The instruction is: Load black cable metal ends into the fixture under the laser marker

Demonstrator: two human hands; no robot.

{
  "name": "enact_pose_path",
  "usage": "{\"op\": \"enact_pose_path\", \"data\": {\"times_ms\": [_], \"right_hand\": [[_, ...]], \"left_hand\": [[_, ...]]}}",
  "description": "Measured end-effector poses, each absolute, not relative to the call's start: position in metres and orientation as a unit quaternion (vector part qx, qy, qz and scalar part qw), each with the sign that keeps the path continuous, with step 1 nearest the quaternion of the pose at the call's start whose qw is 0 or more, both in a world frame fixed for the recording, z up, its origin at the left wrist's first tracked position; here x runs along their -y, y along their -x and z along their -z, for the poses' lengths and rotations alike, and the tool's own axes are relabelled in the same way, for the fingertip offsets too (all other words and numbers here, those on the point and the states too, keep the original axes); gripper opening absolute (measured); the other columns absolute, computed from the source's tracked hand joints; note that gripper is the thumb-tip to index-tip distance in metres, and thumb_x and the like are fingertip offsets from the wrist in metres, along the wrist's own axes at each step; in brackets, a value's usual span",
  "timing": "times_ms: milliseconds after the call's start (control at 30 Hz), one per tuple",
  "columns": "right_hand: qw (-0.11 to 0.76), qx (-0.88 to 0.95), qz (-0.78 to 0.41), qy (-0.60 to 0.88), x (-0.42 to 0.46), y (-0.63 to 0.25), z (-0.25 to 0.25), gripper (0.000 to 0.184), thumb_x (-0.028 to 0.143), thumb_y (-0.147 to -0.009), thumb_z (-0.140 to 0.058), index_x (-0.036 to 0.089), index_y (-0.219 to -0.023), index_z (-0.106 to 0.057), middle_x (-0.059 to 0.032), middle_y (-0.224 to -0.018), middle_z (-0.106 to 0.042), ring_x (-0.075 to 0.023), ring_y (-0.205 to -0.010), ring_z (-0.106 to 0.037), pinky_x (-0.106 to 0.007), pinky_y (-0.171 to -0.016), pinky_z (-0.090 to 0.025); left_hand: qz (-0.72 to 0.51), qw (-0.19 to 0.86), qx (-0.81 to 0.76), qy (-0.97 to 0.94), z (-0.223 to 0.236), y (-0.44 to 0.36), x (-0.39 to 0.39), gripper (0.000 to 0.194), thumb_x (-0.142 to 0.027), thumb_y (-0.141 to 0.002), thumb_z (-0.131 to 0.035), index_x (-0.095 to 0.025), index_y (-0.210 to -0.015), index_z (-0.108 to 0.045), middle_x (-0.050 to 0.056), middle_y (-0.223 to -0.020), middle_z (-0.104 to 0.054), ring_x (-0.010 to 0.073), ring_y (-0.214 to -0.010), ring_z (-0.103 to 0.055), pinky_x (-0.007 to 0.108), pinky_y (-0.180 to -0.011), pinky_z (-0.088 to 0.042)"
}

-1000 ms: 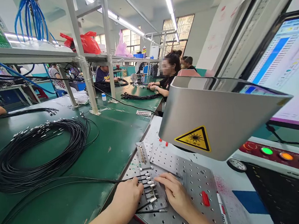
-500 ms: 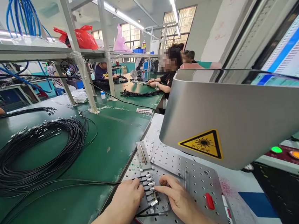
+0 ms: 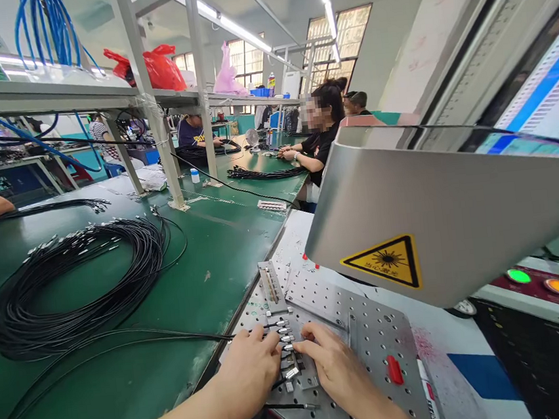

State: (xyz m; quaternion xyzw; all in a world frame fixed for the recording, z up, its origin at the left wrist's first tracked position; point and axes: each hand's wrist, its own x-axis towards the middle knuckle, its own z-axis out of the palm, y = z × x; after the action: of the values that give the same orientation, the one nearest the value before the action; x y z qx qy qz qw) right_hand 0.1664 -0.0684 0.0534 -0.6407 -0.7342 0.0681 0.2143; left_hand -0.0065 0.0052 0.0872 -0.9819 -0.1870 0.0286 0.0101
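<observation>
Metal cable tips [image 3: 286, 338] lie in a row in a small jig [image 3: 294, 359] near the plate's front-left corner, one per slot, likely so each sits square under the laser head [image 3: 439, 220]. Left hand [image 3: 248, 374] rests at the jig's left side, fingers curled down onto the cable ends, seems to be pressing them into the slots; not clamped round anything that can be made out. Right hand [image 3: 331, 362] is at the jig's right side, fingertips on the tips, fingers bent, not closed round anything. Hands are close together, nearly touching over the jig. Thin black cables [image 3: 183, 337] run left off the plate [image 3: 365, 333] across the green table [image 3: 215, 255] to a big coil [image 3: 70, 289] at the table's left part, kept loose so the ends reach the jig. A spare jig strip [image 3: 270, 286] lies further back along the plate's left edge. Red clip [image 3: 394, 370] and a pen [image 3: 430, 396] sit on the plate's right side. Green and orange buttons [image 3: 556, 287] on the panel at far right. Other people work at the table's far end.
</observation>
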Motion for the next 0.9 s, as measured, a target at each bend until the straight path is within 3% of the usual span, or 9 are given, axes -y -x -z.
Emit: {"op": "enact_pose_path", "data": {"times_ms": [233,300,433,667,900], "right_hand": [[0.279,0.729,-0.104,0.616,0.083,-0.180,-0.045,0.049,-0.002,-0.071,-0.027,0.021,-0.102,-0.056,-0.0087,-0.106,-0.052,-0.0170,-0.101,-0.051,-0.036,-0.084,-0.046],[0.303,0.716,-0.080,0.624,0.084,-0.180,-0.042,0.047,-0.001,-0.072,-0.026,0.021,-0.101,-0.056,-0.0081,-0.102,-0.054,-0.0166,-0.097,-0.053,-0.034,-0.080,-0.048],[0.326,0.713,-0.054,0.618,0.082,-0.178,-0.040,0.046,-0.001,-0.071,-0.027,0.022,-0.099,-0.056,-0.0070,-0.098,-0.056,-0.0160,-0.092,-0.055,-0.031,-0.076,-0.050],[0.306,0.733,-0.055,0.605,0.085,-0.176,-0.044,0.049,-0.003,-0.070,-0.027,0.020,-0.101,-0.056,-0.0082,-0.095,-0.055,-0.0174,-0.092,-0.053,-0.034,-0.076,-0.049],[0.253,0.767,-0.066,0.586,0.089,-0.176,-0.050,0.050,-0.003,-0.071,-0.029,0.023,-0.100,-0.059,-0.0086,-0.099,-0.053,-0.0194,-0.095,-0.050,-0.037,-0.080,-0.047]], "left_hand": [[-0.022,-0.073,0.281,0.957,-0.080,0.029,0.013,0.007,-0.026,-0.078,-0.051,-0.018,-0.078,-0.052,0.003,-0.081,-0.058,0.0210,-0.077,-0.053,0.032,-0.066,-0.046],[-0.041,-0.088,0.279,0.955,-0.078,0.031,0.015,0.002,-0.020,-0.076,-0.052,-0.018,-0.077,-0.053,0.002,-0.079,-0.060,0.0207,-0.074,-0.055,0.030,-0.063,-0.045],[-0.023,-0.073,0.287,0.955,-0.078,0.024,0.010,0.015,-0.006,-0.073,-0.043,-0.018,-0.077,-0.052,0.003,-0.079,-0.059,0.0194,-0.072,-0.054,0.030,-0.062,-0.044],[-0.028,0.003,0.244,0.969,-0.079,0.009,0.001,0.020,-0.003,-0.075,-0.037,-0.016,-0.074,-0.052,0.004,-0.075,-0.057,0.0205,-0.072,-0.049,0.033,-0.064,-0.042],[-0.027,-0.006,0.239,0.971,-0.077,0.001,0.001,0.018,-0.004,-0.072,-0.038,-0.016,-0.077,-0.051,0.005,-0.076,-0.055,0.0199,-0.069,-0.047,0.033,-0.063,-0.040]]}}
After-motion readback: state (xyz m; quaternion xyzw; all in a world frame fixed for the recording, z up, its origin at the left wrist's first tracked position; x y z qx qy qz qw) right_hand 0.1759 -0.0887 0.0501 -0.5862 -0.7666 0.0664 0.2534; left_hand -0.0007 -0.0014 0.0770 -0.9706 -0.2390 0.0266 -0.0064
